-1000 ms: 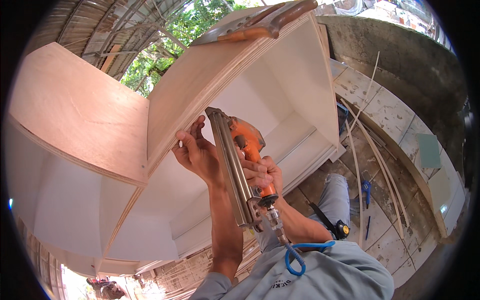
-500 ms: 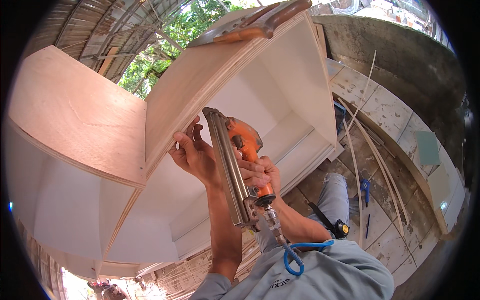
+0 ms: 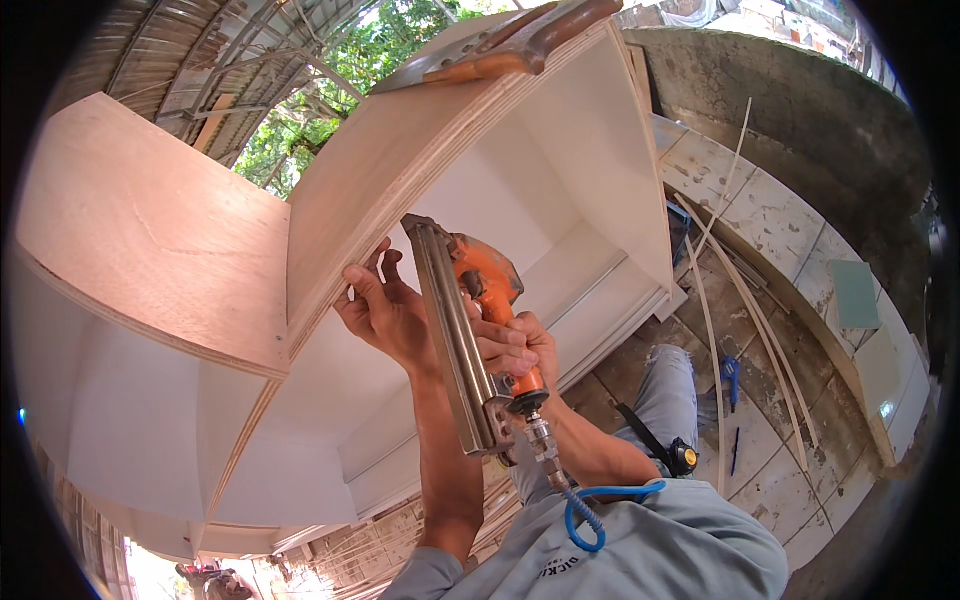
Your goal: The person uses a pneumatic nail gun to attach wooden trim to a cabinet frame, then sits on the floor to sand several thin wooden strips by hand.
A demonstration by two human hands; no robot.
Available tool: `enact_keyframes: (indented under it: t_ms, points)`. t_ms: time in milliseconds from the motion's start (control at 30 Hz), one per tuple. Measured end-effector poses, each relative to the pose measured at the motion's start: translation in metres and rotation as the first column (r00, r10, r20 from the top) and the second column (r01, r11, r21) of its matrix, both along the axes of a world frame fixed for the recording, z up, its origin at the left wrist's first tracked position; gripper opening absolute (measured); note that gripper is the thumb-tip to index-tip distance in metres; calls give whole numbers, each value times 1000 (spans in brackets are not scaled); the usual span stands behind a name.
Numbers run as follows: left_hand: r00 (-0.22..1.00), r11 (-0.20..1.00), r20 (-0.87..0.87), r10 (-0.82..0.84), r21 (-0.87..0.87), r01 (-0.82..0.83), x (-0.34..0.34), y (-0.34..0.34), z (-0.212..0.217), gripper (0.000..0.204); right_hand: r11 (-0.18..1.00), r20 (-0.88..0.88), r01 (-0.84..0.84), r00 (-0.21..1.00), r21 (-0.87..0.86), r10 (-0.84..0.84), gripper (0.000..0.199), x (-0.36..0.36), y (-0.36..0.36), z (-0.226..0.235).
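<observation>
My right hand (image 3: 520,345) grips the handle of an orange pneumatic nail gun (image 3: 470,320), whose long metal magazine points up at the edge of a plywood panel (image 3: 400,170). My left hand (image 3: 385,310) rests with its fingers pressed against that plywood edge, right beside the gun's nose. The panel is a divider of a large cabinet (image 3: 590,150) with white inner faces. A blue coiled air hose (image 3: 590,510) runs from the gun's base down across my grey shirt.
A hand saw (image 3: 500,45) lies on top of the cabinet. Thin wooden strips (image 3: 715,330) lean over the tiled floor at the right, near a blue tool (image 3: 730,370) and a tape measure (image 3: 682,457). A concrete wall (image 3: 800,110) stands behind.
The nail gun and both hands have shifted slightly left and up along the plywood edge; the grip is unchanged.
</observation>
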State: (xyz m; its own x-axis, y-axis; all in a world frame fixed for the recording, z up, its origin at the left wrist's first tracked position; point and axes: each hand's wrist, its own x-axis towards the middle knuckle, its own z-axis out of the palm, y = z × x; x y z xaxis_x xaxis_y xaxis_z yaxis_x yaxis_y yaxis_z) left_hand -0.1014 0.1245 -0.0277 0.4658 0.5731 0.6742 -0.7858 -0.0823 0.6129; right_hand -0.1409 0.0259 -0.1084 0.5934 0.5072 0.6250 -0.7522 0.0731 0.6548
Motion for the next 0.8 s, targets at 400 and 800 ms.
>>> enact_keyframes:
  t_ms: [400,800]
  points:
    - [998,997,5,67,32,-67,-3,0,2,25,1000,-5,-1,1000,-7,1,49,0,2,-2]
    - [998,998,-17,55,-21,-55,-20,8,-1,24,992,-62,-67,996,-108,60,50,-12,-2,-14]
